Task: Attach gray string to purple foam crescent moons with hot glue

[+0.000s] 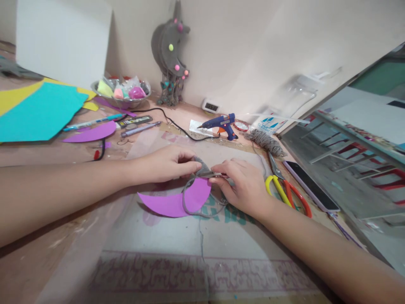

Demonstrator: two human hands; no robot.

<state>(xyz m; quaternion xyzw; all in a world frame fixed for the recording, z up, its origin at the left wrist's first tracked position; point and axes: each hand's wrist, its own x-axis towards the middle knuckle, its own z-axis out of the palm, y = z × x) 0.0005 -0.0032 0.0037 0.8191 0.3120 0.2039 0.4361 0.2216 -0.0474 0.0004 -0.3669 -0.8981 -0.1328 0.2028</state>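
A purple crescent cut-out [169, 204] sits in front of me, its upper end covered in grey yarn [202, 165]. My left hand [172, 164] pinches this yarn-covered end between thumb and fingers. Closed around a thin, dark, tweezer-like tool [210, 173], my right hand [242, 181] brings its tip against the grey yarn. A loose loop of yarn hangs across the crescent's face and beneath my right hand. The fingers partly hide the tool and the wrapped end.
A blue glue gun [220, 123] with its cord stands behind the hands. To the right are a grey yarn bundle [266, 142], scissors [278, 185] and a phone [311, 185]. Turquoise sheets [41, 112], pens and a metal bowl [139, 100] occupy the left; a decorated grey moon [164, 46] hangs behind.
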